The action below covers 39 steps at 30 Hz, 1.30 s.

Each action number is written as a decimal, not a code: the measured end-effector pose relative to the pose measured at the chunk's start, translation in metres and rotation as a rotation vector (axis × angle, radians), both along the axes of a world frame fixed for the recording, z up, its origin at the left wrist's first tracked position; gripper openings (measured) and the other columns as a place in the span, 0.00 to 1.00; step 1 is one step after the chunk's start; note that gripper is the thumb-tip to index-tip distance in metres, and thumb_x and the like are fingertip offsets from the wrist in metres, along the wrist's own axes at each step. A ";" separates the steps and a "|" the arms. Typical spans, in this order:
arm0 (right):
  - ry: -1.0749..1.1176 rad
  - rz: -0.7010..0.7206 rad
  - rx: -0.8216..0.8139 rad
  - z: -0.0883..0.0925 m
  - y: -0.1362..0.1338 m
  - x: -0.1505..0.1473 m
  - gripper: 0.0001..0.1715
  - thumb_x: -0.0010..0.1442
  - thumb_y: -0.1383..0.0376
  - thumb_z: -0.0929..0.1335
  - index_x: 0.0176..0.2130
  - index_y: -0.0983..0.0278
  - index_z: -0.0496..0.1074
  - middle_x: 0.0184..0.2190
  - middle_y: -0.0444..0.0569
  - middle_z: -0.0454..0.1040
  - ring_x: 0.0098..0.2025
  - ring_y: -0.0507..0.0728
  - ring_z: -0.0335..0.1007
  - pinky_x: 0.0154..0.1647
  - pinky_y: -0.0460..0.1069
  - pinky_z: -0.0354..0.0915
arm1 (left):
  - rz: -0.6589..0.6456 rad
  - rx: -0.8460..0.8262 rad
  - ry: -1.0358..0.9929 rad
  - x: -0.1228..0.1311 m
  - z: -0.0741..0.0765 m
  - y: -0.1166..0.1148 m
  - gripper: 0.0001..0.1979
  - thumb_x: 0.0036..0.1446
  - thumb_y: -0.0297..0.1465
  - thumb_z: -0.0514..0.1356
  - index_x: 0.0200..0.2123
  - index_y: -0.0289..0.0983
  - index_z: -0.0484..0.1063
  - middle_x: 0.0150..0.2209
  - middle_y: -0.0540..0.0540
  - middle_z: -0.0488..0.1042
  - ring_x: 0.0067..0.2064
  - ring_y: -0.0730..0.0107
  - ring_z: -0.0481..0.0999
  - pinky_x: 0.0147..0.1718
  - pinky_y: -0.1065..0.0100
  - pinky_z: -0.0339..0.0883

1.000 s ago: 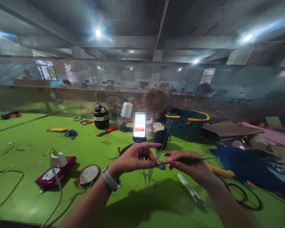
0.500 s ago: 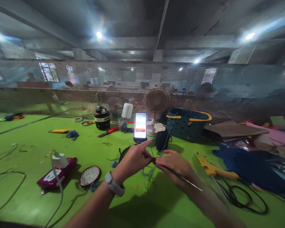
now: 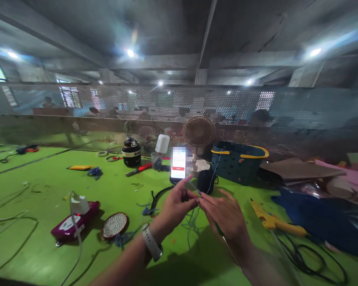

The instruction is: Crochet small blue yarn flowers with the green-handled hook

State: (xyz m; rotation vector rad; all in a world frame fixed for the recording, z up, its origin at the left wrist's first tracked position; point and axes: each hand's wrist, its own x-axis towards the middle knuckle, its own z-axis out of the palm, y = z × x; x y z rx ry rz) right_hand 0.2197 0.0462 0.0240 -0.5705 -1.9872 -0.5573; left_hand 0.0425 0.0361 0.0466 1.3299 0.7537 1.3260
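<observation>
My left hand (image 3: 177, 204), with a white watch band on the wrist, pinches light blue yarn (image 3: 211, 178) at the fingertips, its index finger raised with a strand running off it. My right hand (image 3: 226, 212) meets it fingertip to fingertip and is closed on a thin crochet hook (image 3: 218, 229). The hook has a green grip, and its metal shaft slants down under the palm. Its tip and the small piece of work between the fingers are mostly hidden. Loose yarn loops (image 3: 192, 224) hang below the hands. A lit phone (image 3: 178, 163) stands just beyond them.
Behind the phone stand a fan (image 3: 199, 131), a dark pouch (image 3: 205, 182) and a blue basket (image 3: 241, 163). A yellow glue gun (image 3: 271, 218) with a black cable lies right. A purple power strip (image 3: 74, 224) and round studded disc (image 3: 115, 225) lie left.
The view has shifted slightly, so everything sits a little lower and further right. My right hand has turned, its fingers more raised, and the hook's shaft now points more steeply downward.
</observation>
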 end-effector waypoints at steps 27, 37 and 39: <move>0.566 0.490 -0.855 0.024 -0.008 0.019 0.02 0.55 0.63 0.74 0.32 0.56 0.81 0.32 0.46 0.83 0.43 0.60 0.78 0.50 0.55 0.69 | -0.376 -0.100 -0.184 -0.023 -0.002 0.013 0.29 0.46 0.24 0.71 0.54 0.36 0.73 0.27 0.53 0.73 0.26 0.80 0.69 0.31 0.73 0.62; 0.686 0.598 -0.992 0.018 -0.014 -0.003 0.03 0.56 0.61 0.74 0.34 0.54 0.81 0.39 0.45 0.82 0.43 0.55 0.77 0.46 0.49 0.70 | -0.313 -0.087 -0.120 -0.015 -0.001 0.004 0.27 0.48 0.25 0.70 0.54 0.39 0.73 0.30 0.52 0.72 0.35 0.74 0.74 0.44 0.66 0.64; 0.629 0.594 -0.907 0.020 -0.016 -0.003 0.03 0.57 0.62 0.73 0.34 0.54 0.81 0.37 0.45 0.81 0.43 0.56 0.76 0.46 0.50 0.70 | -0.294 -0.060 -0.086 -0.014 0.001 0.002 0.27 0.49 0.26 0.70 0.54 0.39 0.73 0.33 0.50 0.73 0.37 0.73 0.73 0.44 0.66 0.64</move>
